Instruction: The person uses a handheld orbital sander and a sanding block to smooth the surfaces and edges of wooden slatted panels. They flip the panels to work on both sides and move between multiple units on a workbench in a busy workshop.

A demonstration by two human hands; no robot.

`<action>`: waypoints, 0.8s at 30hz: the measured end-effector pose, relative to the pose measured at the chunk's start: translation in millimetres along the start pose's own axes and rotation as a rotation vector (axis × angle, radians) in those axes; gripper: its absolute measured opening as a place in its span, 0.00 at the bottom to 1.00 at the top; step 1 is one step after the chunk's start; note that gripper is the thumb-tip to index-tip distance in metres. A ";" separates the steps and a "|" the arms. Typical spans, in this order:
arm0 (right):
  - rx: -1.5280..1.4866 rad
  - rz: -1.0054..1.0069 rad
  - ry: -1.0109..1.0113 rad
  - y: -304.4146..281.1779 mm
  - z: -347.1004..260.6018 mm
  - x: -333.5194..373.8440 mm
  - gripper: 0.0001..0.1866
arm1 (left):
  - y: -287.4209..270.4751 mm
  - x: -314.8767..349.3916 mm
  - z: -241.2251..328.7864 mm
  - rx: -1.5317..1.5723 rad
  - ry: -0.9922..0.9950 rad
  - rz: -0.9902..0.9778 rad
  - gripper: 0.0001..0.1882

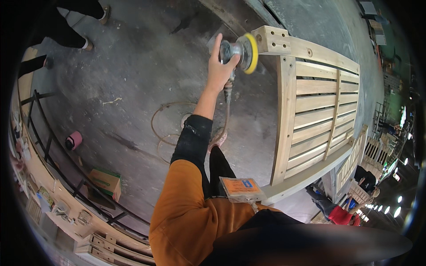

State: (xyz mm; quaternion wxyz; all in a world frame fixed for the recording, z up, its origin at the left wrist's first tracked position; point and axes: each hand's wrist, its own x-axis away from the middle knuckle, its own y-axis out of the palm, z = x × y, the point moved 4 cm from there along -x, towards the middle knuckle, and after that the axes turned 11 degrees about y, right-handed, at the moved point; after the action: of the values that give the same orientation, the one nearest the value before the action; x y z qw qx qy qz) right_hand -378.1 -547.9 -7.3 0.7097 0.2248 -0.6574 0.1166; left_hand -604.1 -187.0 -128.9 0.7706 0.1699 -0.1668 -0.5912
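My left hand [218,70] is wrapped round the body of an orbital sander [229,51], one finger stretched along it and the thumb across its near side. The sander is tilted on edge. Its round yellow pad [251,53] faces right, close to the end block [267,41] of a pale slatted wooden frame [310,111]; I cannot tell whether they touch. Dark holes mark the block. From the sander's handle an air hose [228,106] runs down toward the floor. My right hand is out of sight.
The hose loops on the grey floor near my pink shoe [219,138]. At left are a black metal rail [62,146], a cardboard box [105,182] and a pink cylinder [74,140]. Another person's legs [66,26] stand at upper left; a person in red [339,214] is beyond the frame.
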 end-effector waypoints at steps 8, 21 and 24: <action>-0.042 -0.027 -0.008 -9.4 6.2 -5.6 0.17 | 7.8 8.9 -0.1 -0.060 0.248 -0.018 0.50; -0.232 -0.452 0.061 16.9 45.8 -13.6 0.18 | -117.3 170.3 54.4 -0.805 0.092 0.128 0.55; -0.340 -0.497 0.178 100.9 55.3 -18.8 0.18 | -179.1 293.8 104.5 -0.996 -0.057 0.149 0.57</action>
State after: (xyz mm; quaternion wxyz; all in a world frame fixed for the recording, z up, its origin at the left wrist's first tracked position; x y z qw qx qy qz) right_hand -475.4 -483.6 -7.2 0.7986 0.2455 -0.5278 -0.1529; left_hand -733.0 -521.6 -101.9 0.7933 -0.2470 0.1030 -0.5469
